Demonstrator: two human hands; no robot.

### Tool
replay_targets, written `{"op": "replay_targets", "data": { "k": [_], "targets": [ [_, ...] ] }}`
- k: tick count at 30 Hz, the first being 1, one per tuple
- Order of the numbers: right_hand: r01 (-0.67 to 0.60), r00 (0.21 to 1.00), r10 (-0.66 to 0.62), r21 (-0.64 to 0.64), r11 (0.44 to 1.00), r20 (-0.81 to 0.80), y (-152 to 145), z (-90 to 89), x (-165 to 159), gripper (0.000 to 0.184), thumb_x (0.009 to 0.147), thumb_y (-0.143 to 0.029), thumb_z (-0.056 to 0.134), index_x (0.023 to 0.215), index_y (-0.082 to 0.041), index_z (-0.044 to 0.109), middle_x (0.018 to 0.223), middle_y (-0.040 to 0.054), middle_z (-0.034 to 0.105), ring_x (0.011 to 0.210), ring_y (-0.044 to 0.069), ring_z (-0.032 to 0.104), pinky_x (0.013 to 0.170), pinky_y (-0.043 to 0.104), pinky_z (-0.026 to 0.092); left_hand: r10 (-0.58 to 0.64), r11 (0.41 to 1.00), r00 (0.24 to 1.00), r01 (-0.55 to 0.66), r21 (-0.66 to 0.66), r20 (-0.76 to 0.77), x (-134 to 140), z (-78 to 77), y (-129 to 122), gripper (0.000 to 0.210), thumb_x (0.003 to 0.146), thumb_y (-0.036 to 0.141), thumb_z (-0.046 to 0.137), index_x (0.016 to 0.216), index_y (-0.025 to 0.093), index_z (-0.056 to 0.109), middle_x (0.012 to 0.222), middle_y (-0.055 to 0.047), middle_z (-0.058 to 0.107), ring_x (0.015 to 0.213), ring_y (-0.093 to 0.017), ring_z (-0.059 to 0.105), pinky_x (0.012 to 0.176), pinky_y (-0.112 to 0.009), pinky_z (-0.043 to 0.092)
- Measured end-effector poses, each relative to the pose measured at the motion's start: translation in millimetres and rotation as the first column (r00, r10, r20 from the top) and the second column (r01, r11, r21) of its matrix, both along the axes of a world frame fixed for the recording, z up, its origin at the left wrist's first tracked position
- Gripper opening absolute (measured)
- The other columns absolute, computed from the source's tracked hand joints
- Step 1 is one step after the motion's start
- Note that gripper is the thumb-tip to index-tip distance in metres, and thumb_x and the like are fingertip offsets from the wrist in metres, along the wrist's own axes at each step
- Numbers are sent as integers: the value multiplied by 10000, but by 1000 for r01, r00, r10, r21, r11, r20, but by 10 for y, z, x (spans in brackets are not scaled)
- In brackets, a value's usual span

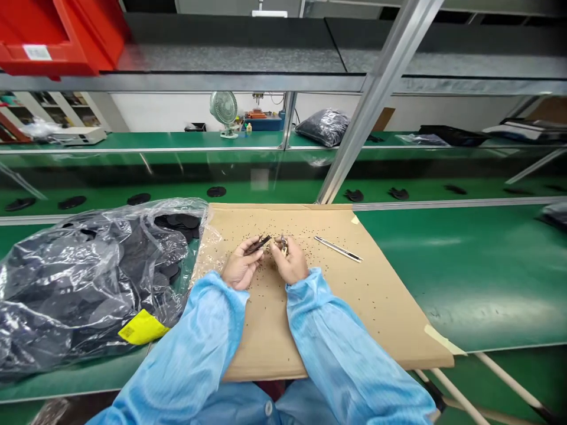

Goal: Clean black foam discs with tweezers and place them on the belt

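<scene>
My left hand (241, 265) is closed on a thin black piece (261, 243), held nearly edge-on above the cardboard sheet (345, 319). Close by on its right, my right hand (292, 264) grips a small metal tool that looks like nippers (284, 244); fingers cover much of it. The tool's tip and the black piece are near each other, and I cannot tell if they touch. Many tiny black bits are scattered over the cardboard around both hands. A slim silver utility knife (339, 249) lies to the right of my right hand.
A clear plastic bag (97, 277) full of flat black pieces lies at left, with a yellow label (142, 328). Behind, black pieces (216, 192) sit spaced along a green belt. A metal post (381, 82) slants up at right; a red bin (57, 35) is on the overhead shelf.
</scene>
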State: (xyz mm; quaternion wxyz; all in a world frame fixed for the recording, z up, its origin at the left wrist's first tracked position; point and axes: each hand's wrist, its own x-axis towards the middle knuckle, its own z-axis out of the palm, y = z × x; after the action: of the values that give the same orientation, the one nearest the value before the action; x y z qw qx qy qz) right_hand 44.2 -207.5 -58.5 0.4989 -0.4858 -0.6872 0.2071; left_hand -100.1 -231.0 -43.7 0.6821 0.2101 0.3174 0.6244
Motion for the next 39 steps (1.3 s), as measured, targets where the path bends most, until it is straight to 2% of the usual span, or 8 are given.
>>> {"op": "replay_targets", "data": {
  "k": [6,8,11,14,17,24,31,39],
  "targets": [
    [-29,984,19,51,998,177,14,9,17,328,889,-328,496,1184,-208,576,1107,90,634,1026,222,577,924,359,446,-56,996,996,51,69,65,-74,37,-7,400,704,150,696,1088,146,584,1071,-102,612,889,-188,604,750,-341,511],
    [-27,963,15,42,999,268,11,13,29,320,881,-285,496,1180,-218,589,1096,85,644,1016,227,579,913,357,446,27,999,1000,-27,27,3,-82,10,25,362,710,178,701,1048,151,577,1016,-87,615,831,-176,606,657,-297,505],
    [-41,917,21,42,998,397,14,8,48,285,872,-240,492,1123,-216,624,1009,74,673,943,225,599,869,339,448,134,990,986,-137,-25,-94,-88,-42,77,461,656,98,717,1070,207,546,936,-22,607,686,-116,579,479,-191,391],
    [-33,887,8,46,998,462,23,3,63,254,872,-251,499,1080,-213,640,920,67,682,869,215,613,818,313,449,121,991,987,-125,-35,-103,-97,-53,100,481,636,82,713,1068,215,545,870,1,603,601,-82,542,422,-166,306],
    [-25,868,3,37,999,496,27,9,70,252,872,-265,503,1080,-225,638,906,60,683,849,210,617,789,300,445,95,993,990,-101,-53,-101,-107,-21,97,375,639,96,702,985,172,579,824,-6,612,537,-56,491,395,-164,271],
    [-56,860,31,35,998,509,-3,61,61,250,870,-246,508,1080,-230,642,892,48,688,834,203,616,779,291,439,103,989,992,-110,-97,-79,-108,47,82,385,629,67,671,995,164,598,814,-11,615,515,-54,462,379,-154,270],
    [-97,870,70,29,995,489,-16,73,58,248,878,-239,500,1074,-243,652,900,34,700,823,196,621,764,285,448,77,992,993,-85,-92,-84,-113,36,76,407,628,79,679,1016,169,590,814,-12,615,525,-56,481,394,-149,285],
    [-104,818,82,6,995,569,3,92,94,302,826,-168,509,1081,-242,653,932,40,706,849,209,626,792,297,455,66,993,995,-73,-90,-78,-137,-5,87,413,636,82,679,1027,169,577,799,-13,607,523,-56,485,395,-151,292]
  ]
}}
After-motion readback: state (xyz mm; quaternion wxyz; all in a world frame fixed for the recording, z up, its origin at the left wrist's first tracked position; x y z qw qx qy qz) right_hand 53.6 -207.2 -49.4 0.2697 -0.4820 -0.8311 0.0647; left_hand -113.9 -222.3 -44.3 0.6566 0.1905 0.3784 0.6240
